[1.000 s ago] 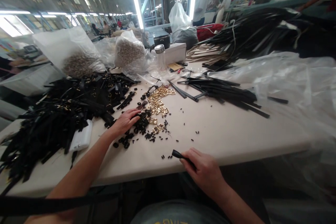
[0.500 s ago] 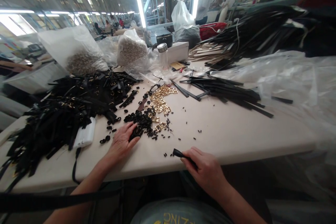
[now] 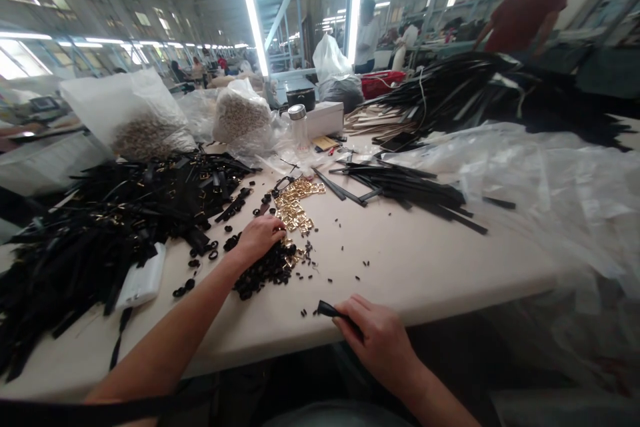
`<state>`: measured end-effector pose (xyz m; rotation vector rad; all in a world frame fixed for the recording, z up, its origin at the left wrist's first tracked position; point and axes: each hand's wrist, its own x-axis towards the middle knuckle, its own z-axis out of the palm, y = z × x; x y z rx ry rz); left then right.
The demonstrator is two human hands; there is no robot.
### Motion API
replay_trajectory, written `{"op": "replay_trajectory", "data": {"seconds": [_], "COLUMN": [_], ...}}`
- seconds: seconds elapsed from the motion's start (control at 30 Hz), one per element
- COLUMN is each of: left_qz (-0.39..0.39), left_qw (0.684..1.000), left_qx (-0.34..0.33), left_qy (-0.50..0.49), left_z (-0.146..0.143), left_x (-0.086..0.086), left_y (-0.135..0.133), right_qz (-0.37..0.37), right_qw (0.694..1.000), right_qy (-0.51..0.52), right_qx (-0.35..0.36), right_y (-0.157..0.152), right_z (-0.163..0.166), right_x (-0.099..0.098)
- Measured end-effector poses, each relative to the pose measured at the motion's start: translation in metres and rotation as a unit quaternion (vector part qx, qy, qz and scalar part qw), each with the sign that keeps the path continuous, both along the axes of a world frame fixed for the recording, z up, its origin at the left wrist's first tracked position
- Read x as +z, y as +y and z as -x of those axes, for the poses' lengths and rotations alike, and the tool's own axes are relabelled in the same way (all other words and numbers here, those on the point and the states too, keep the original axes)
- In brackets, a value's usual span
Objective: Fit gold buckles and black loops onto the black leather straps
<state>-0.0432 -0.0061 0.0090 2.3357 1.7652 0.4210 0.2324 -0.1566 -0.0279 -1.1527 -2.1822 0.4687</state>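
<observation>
My right hand point(image 3: 377, 333) grips a black strap point(image 3: 329, 309) near the front edge of the table. The strap's flat end sticks out to the left past my fingertips. My left hand point(image 3: 261, 238) reaches over a pile of small black loops point(image 3: 265, 273), its fingers curled together at the near side of the gold buckles point(image 3: 296, 203). What lies in those fingers, if anything, is too small and covered to make out. Small black bits point(image 3: 309, 260) are scattered to the right of the loops.
Finished-looking black straps with buckles point(image 3: 130, 207) are heaped at left, beside a white power bank point(image 3: 143, 280). Loose black strips point(image 3: 400, 183) lie at the back right, next to clear plastic sheeting point(image 3: 525, 173). A glass jar point(image 3: 299, 127) and filled bags point(image 3: 240, 113) stand behind.
My left hand has moved from the near-left side of the loops up and right to the gold buckles, and its fingers have curled in. My right hand still holds the strap. The view has shifted.
</observation>
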Motion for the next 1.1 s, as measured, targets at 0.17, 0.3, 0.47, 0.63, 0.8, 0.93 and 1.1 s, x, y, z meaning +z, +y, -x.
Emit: {"op": "replay_trajectory", "data": {"seconds": [0.17,0.3,0.47,0.63,0.8,0.93,1.1], "left_qz": [0.027,0.021,0.049,0.117,0.097,0.100,0.076], "left_qw": [0.999,0.997,0.953,0.800,0.779,0.779,0.806], "left_qx": [0.006,0.014,0.063,0.121,0.102,0.085,0.079], "left_qy": [-0.019,-0.073,-0.294,-0.576,-0.611,-0.613,-0.582], "left_z": [-0.011,-0.009,-0.004,-0.012,-0.026,-0.033,-0.041], "left_x": [0.000,0.001,0.006,0.002,-0.008,-0.011,-0.001], "left_y": [0.011,0.002,-0.034,-0.087,-0.126,-0.138,-0.147], "right_qz": [0.009,0.007,-0.002,-0.001,0.124,0.240,0.265], "right_qw": [1.000,1.000,0.999,0.995,0.971,0.931,0.926], "right_qy": [-0.003,0.003,0.037,0.097,0.206,0.274,0.268], "right_qx": [-0.013,-0.025,-0.026,-0.039,-0.004,0.036,0.027], "right_y": [0.001,0.002,0.008,0.018,0.020,0.020,0.019], "right_z": [-0.003,-0.005,-0.004,0.009,0.032,0.041,0.043], "right_x": [-0.002,0.001,0.015,0.037,0.053,0.055,0.050]}}
